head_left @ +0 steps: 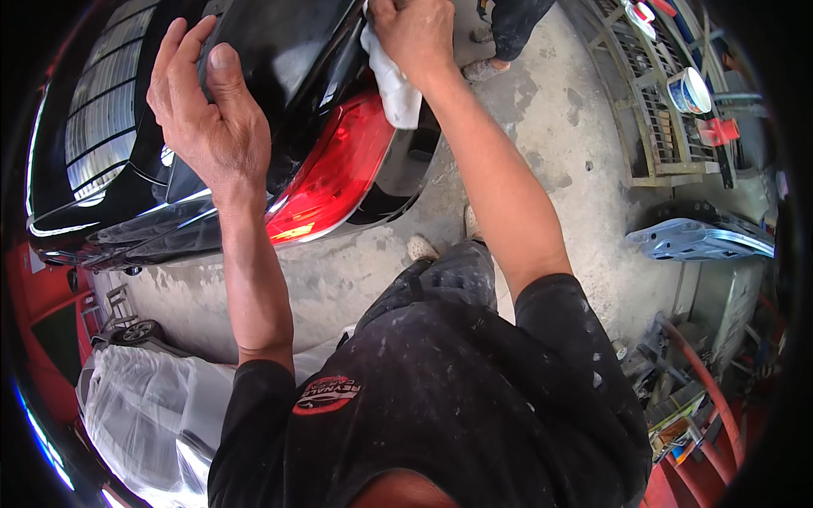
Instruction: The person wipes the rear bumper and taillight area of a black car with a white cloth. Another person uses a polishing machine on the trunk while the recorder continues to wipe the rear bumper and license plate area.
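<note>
My right hand [415,38] is closed on a white cloth [391,80], which hangs down beside a black car's edge, just above the red tail light [334,165]. The top of this hand is cut off by the picture's upper rim. Over the glossy black bodywork [190,199], my left hand [212,114] is raised with its fingers apart and nothing in it. Whether it touches the car cannot be made out. A dull black panel [279,55] lies between the two hands.
Another person's legs [517,30] stand beyond my right hand. To the right are a metal rack [660,93] with a white bucket [688,91], and a silver-blue car panel [707,235]. Plastic sheeting [152,402] covers something at lower left. Concrete floor [542,152] shows stains.
</note>
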Motion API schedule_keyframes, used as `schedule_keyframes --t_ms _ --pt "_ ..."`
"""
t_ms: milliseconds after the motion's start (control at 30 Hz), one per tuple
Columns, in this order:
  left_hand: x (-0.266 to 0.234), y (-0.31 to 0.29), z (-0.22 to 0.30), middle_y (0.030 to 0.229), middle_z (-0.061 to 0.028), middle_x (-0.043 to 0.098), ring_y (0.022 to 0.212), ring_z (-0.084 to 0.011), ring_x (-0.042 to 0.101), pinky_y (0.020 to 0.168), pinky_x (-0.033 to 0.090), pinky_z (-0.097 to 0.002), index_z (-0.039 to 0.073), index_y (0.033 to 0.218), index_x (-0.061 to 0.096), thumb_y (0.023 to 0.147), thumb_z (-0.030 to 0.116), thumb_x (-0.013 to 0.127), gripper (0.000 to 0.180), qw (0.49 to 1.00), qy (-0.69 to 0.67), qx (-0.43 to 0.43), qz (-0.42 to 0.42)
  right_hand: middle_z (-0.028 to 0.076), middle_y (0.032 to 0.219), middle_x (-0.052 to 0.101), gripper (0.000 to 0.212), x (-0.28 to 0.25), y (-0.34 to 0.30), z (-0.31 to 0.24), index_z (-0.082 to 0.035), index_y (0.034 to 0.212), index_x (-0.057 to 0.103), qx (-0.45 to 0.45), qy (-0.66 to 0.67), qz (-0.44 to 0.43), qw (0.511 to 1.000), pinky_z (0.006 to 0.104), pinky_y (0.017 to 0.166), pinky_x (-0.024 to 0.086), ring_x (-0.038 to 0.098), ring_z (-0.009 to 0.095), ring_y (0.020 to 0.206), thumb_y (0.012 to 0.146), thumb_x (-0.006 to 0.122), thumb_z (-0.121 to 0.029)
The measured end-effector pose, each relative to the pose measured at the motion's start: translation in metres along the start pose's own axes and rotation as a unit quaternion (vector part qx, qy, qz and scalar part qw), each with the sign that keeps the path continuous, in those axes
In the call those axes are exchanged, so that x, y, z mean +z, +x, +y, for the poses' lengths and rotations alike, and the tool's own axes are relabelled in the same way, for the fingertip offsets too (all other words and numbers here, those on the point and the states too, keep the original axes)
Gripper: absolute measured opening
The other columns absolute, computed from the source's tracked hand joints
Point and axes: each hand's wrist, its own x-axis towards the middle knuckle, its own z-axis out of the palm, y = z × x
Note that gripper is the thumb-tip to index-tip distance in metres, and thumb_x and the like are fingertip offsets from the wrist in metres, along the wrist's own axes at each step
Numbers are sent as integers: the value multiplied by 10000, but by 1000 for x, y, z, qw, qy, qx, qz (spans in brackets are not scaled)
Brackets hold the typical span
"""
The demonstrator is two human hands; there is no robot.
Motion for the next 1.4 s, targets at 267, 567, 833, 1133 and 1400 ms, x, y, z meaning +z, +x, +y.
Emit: schedule_keyframes --t_ms 267,567,833,1133,1400 --pt "-5 2 1 1347 -129 636 1254 -293 578 988 493 -410 102 1206 706 1035 344 588 319 1000 9 3 -11 250 815 641 135 -3 -33 -13 24 850 669 -74 27 43 996 505 751 531 656 422 815 821 651 -107" --pt "-4 1 4 1353 -126 635 1259 -298 576 1010 477 -416 100 1208 702 1039 328 583 307 999 30 3 -12 276 863 649 173 -9 -41 -14 36 887 664 -78 43 -6 996 488 765 538 667 437 837 836 656 -129" --pt "-3 2 1 1366 -133 626 1257 -300 575 997 488 -425 101 1211 702 1046 340 563 322 999 44 2 -23 264 837 652 189 -2 -18 -6 28 920 670 -63 -24 38 997 481 754 539 667 436 811 838 686 -141" --pt "-8 4 3 1390 -133 614 1285 -293 548 1034 463 -437 104 1217 700 1035 395 572 366 999 9 -24 -26 269 836 704 218 -3 51 7 19 891 734 51 15 11 999 473 780 575 704 429 842 809 663 -170" --pt "-38 -11 54 1140 -135 714 1053 -284 654 916 510 -402 37 1139 705 940 122 687 216 995 -84 -22 -41 90 874 696 202 -85 -22 36 31 1050 688 357 342 -62 867 293 654 543 674 155 758 906 683 -110"
